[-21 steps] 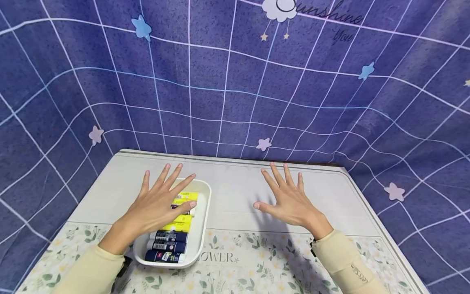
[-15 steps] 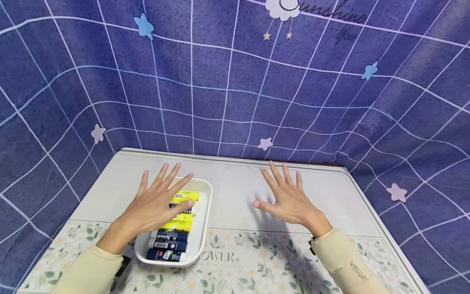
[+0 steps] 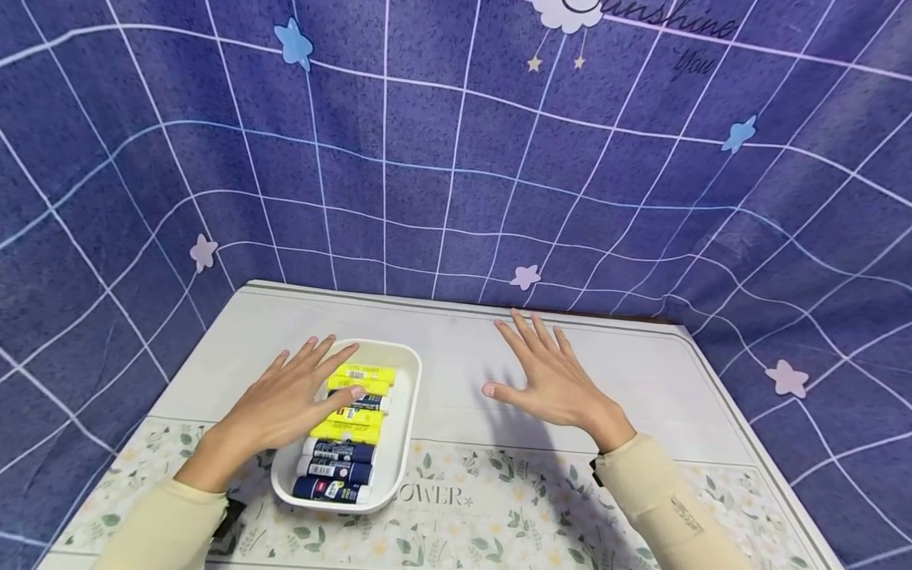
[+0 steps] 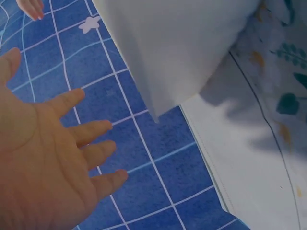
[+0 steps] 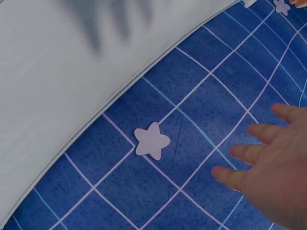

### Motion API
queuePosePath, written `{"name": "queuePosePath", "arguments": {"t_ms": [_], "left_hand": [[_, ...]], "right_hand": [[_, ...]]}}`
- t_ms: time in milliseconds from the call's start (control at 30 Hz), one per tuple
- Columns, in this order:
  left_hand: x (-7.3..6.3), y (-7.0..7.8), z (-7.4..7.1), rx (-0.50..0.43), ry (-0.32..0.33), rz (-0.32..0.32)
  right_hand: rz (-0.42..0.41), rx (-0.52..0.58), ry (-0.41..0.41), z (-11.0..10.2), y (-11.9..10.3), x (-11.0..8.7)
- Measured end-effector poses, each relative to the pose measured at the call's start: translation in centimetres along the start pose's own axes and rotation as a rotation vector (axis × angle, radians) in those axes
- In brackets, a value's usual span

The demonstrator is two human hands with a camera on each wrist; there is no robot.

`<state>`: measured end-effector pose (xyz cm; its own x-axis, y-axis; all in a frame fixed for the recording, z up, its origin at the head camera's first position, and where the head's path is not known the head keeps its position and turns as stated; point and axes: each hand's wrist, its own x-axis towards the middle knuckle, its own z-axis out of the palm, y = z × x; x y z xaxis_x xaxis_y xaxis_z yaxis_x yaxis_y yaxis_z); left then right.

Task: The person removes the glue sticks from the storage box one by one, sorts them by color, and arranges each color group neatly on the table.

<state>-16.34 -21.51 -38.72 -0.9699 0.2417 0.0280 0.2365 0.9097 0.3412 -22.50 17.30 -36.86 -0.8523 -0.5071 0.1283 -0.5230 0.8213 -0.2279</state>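
My left hand (image 3: 285,404) hovers over the left side of a white tray (image 3: 404,431), fingers spread and nothing in its grasp. In the tray lies a column of small capped tubes that look like glue sticks: yellow ones (image 3: 347,432) toward the back, navy ones (image 3: 336,470) at the front, and one dark one (image 3: 369,401) among the yellow, partly behind my left thumb. To the right, my right hand (image 3: 552,384) is held over the pale table with fingers extended, holding nothing. Each wrist view shows its hand, left (image 4: 48,158) and right (image 5: 273,172), with the fingers apart.
A white table mat (image 3: 456,372) with a flower-printed front part (image 3: 484,507) lies under the tray. Behind and around it hangs a blue-purple grid cloth (image 3: 442,158) with stars. The tray's outer side (image 4: 163,43) fills the upper part of the left wrist view.
The head view has shifted slightly. My left hand has moved left and toward me, uncovering more of the tubes. My right hand has drifted a little left and tilted, still holding nothing.
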Motion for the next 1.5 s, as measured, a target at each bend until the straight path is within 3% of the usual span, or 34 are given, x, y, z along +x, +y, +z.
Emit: {"name": "queuePosePath", "arguments": {"t_ms": [433, 700, 967, 1367, 1500], "left_hand": [[-1.3, -2.2, 0.2, -0.032, 0.010, -0.068], [-2.0, -4.1, 0.7, -0.212, 0.004, -0.112], [-2.4, -5.6, 1.2, -0.407, 0.025, -0.085], [-2.3, -7.2, 2.0, -0.562, -0.003, -0.023], [-2.2, -7.5, 2.3, -0.617, -0.010, -0.004]], "right_hand": [[-0.028, 0.088, -0.032, 0.0, -1.4, 2.2], [-0.041, 0.229, -0.071, 0.6, -2.2, 3.9], [-0.110, 0.336, -0.078, 1.1, -3.3, 5.5], [-0.105, 0.501, -0.095, 2.0, -5.5, 7.7], [-0.155, 0.583, -0.064, 2.7, -6.2, 8.6]]}}
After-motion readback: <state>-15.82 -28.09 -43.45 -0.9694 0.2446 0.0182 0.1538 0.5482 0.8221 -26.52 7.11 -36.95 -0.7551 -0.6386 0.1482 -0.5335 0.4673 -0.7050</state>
